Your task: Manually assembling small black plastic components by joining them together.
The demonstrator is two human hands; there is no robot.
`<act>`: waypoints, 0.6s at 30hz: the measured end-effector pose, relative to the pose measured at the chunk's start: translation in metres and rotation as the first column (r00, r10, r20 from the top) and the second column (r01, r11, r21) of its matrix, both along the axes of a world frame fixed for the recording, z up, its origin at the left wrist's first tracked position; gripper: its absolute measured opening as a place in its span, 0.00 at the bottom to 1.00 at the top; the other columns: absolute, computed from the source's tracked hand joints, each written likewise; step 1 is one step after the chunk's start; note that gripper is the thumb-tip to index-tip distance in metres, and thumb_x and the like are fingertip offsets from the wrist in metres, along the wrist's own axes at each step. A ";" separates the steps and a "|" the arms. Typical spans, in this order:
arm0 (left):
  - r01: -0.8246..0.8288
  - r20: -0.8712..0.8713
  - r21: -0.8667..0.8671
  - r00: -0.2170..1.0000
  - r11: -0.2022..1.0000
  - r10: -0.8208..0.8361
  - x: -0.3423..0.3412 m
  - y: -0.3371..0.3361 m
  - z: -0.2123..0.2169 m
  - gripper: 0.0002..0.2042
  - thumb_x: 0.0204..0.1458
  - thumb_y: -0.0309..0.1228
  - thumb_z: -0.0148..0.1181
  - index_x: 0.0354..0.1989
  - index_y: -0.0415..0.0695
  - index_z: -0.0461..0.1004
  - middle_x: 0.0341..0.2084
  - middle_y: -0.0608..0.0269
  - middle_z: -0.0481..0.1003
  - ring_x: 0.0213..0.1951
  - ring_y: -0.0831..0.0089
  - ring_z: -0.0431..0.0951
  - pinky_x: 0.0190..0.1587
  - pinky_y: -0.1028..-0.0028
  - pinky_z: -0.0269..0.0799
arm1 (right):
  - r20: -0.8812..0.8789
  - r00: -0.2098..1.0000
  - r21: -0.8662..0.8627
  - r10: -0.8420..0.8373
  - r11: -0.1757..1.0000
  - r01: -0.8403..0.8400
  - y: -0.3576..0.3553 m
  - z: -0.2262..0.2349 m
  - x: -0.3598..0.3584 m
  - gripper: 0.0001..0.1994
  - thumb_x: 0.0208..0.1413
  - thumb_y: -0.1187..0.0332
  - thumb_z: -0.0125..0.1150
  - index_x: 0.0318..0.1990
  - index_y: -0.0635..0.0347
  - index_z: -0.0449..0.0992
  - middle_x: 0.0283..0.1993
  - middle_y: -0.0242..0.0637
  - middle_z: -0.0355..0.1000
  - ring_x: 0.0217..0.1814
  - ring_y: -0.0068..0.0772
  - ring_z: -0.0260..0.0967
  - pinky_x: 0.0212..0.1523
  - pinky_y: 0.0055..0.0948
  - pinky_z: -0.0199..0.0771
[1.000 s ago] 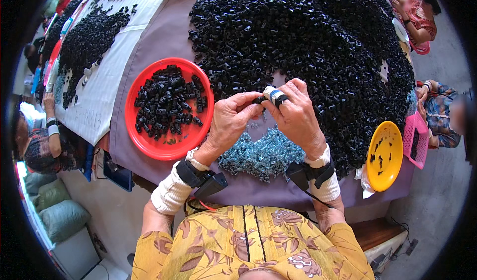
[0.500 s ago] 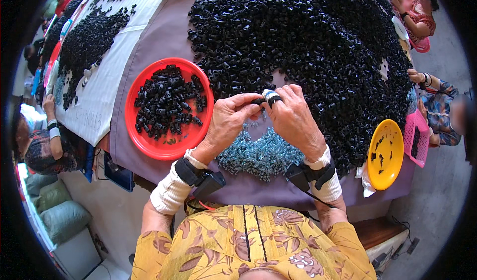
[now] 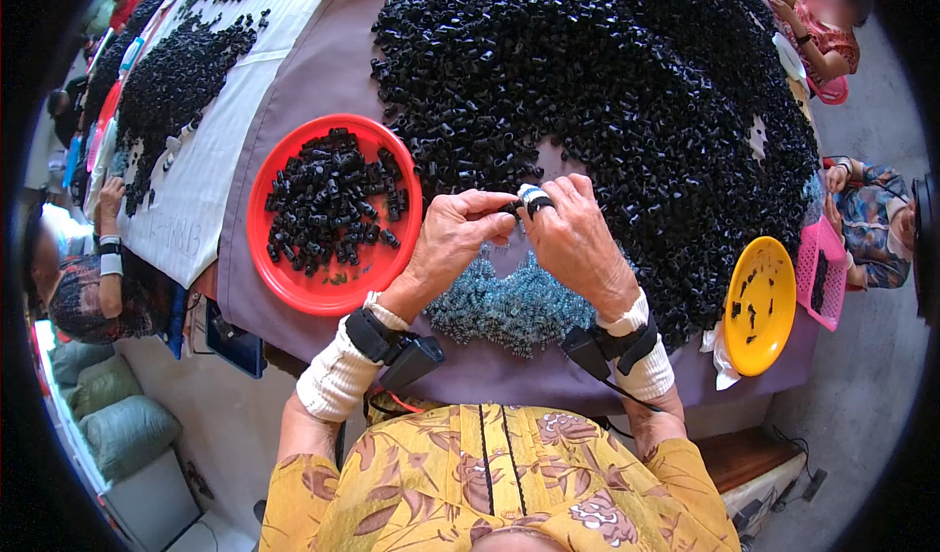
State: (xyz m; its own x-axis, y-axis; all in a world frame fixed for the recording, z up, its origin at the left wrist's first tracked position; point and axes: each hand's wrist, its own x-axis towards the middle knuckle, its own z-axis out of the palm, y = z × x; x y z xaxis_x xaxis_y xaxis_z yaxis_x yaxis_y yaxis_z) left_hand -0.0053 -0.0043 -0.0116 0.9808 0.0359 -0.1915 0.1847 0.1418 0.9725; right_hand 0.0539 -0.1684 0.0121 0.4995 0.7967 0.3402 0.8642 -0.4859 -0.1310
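Left hand and right hand meeting fingertip to fingertip above the purple table cover, much as half a second ago and a second ago. Pinched narrowly between thumbs and forefingers: a small black cap in the left, just beside the white taped fingertip of the right. Whether the right holds a piece of its own, cannot tell. Hands now sitting a touch lower and closer together than a second ago, barely shifted otherwise.

Directly under the hands, a heap of small blue-grey springs, unchanged. Beyond and to the right, the big mound of black plastic caps, touching the spring heap's edge. To the left, a red plate carrying a pile of black pieces, same place as before. To the far right, a yellow plate with a few black bits, and just beside it a pink basket.

At the right edge, another person's arm in a patterned sleeve, moved since the earlier frames: pulled back from the table rim. Black wrist-worn devices strapped on both forearms.
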 end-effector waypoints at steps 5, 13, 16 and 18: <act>-0.047 0.021 0.038 0.999 0.998 0.046 0.001 -0.004 0.002 0.12 0.47 0.22 0.60 0.41 0.35 0.76 0.30 0.65 0.75 0.30 0.80 0.74 0.34 0.81 0.72 | -0.010 1.000 0.010 -0.001 1.000 0.001 0.000 -0.002 0.000 0.05 0.46 0.75 0.52 0.27 0.68 0.72 0.30 0.43 0.67 0.37 0.38 0.64 0.45 0.37 0.60; -0.021 0.047 0.057 0.999 0.998 0.018 -0.003 -0.003 0.000 0.11 0.48 0.21 0.58 0.42 0.34 0.75 0.30 0.64 0.74 0.30 0.79 0.75 0.35 0.80 0.72 | -0.020 1.000 0.014 0.013 1.000 -0.013 0.000 -0.001 -0.001 0.04 0.45 0.75 0.52 0.25 0.67 0.71 0.29 0.42 0.66 0.37 0.38 0.63 0.44 0.37 0.60; -0.055 0.086 0.056 0.995 0.997 0.050 -0.004 -0.005 0.000 0.11 0.49 0.20 0.57 0.42 0.34 0.75 0.31 0.63 0.74 0.31 0.78 0.75 0.35 0.80 0.73 | -0.026 1.000 0.016 0.010 1.000 -0.010 0.002 0.002 -0.002 0.04 0.45 0.75 0.52 0.26 0.68 0.71 0.29 0.42 0.66 0.36 0.38 0.63 0.44 0.36 0.61; -0.084 0.089 0.056 0.993 0.995 0.079 -0.003 -0.006 0.002 0.11 0.49 0.19 0.56 0.42 0.34 0.75 0.31 0.64 0.73 0.31 0.78 0.75 0.34 0.79 0.73 | -0.025 1.000 0.036 0.017 0.999 -0.016 0.003 0.004 -0.002 0.04 0.45 0.75 0.52 0.26 0.68 0.70 0.29 0.42 0.66 0.36 0.39 0.63 0.43 0.36 0.61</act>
State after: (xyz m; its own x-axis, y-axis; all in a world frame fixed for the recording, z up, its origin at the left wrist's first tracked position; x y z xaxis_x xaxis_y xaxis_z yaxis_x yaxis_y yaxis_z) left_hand -0.0084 -0.0099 -0.0099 0.9870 0.1253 -0.1008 0.0892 0.0948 0.9915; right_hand 0.0520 -0.1650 0.0165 0.4957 0.7921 0.3562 0.8679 -0.4665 -0.1704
